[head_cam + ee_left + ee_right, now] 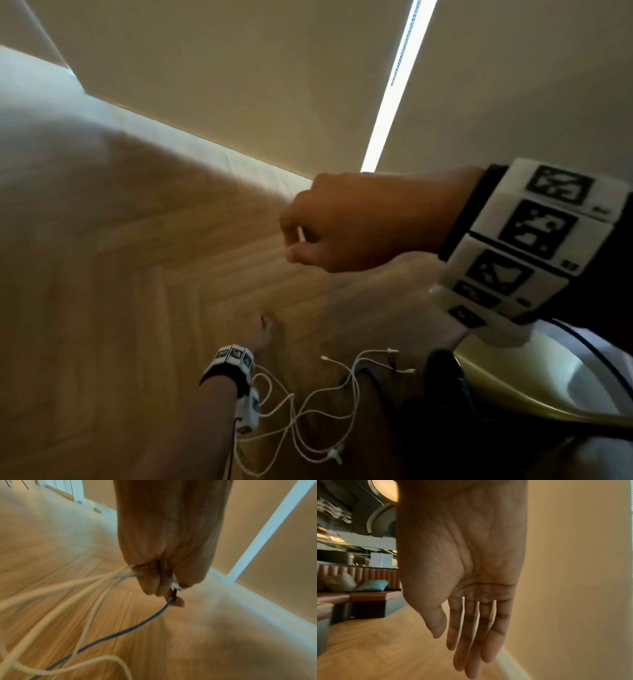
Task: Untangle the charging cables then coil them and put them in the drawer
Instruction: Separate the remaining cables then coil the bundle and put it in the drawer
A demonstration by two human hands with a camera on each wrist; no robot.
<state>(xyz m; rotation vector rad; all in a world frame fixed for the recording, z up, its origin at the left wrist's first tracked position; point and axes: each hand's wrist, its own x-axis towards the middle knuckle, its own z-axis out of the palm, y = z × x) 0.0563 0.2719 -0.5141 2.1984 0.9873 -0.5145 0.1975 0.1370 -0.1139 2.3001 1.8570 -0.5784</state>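
Note:
Several tangled white charging cables (325,411) hang in loops just above the wooden floor, with a dark cable (120,632) among them. My left hand (263,330) is low, near the floor. In the left wrist view that left hand (159,585) grips a bunch of white cables (51,592) and pinches the dark cable's end. My right hand (342,222) is raised higher, apart from the cables. The right wrist view shows this right hand (471,628) with straight fingers and an empty palm. No drawer is in view.
Herringbone wooden floor (137,308) meets a beige wall (239,68) along a white skirting board (205,150). A yellow-green rounded seat (513,394) and a dark object (445,373) lie at the lower right. A cushioned bench (368,596) stands behind.

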